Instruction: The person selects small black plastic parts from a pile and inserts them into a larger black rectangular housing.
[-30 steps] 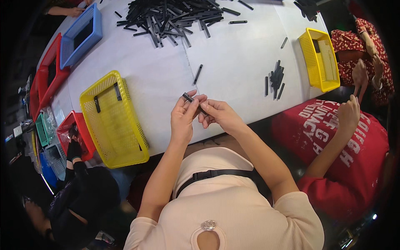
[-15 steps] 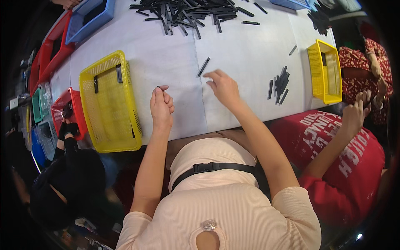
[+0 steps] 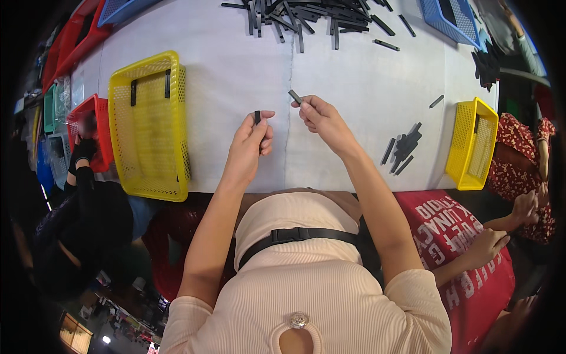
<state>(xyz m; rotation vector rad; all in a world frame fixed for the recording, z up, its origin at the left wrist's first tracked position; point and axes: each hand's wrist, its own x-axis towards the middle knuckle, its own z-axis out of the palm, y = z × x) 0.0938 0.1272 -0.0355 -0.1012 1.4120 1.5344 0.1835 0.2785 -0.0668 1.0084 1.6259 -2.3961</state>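
Note:
My right hand (image 3: 325,123) pinches a short dark bar (image 3: 295,97) between thumb and fingers, its far end tilted up to the left. To its left my left hand (image 3: 249,140) is closed on a slim black bar (image 3: 257,117) that sticks up past the thumb. The two hands are apart, over the near middle of the white table (image 3: 224,71). Farther off lies a large heap of similar black bars (image 3: 300,15). A smaller group of bars (image 3: 407,143) lies right of my right hand.
A yellow basket (image 3: 182,118) with a few bars stands left of my hands; a smaller yellow basket (image 3: 454,144) stands at the right edge. A blue basket (image 3: 439,26) and black gloves (image 3: 487,66) are at the far right. Red baskets (image 3: 73,44) line the left. Co-workers sit at both sides.
My right hand has picked up the bar that lay loose on the table. My left hand has shifted right, and its bar shows more. The view has shifted slightly.

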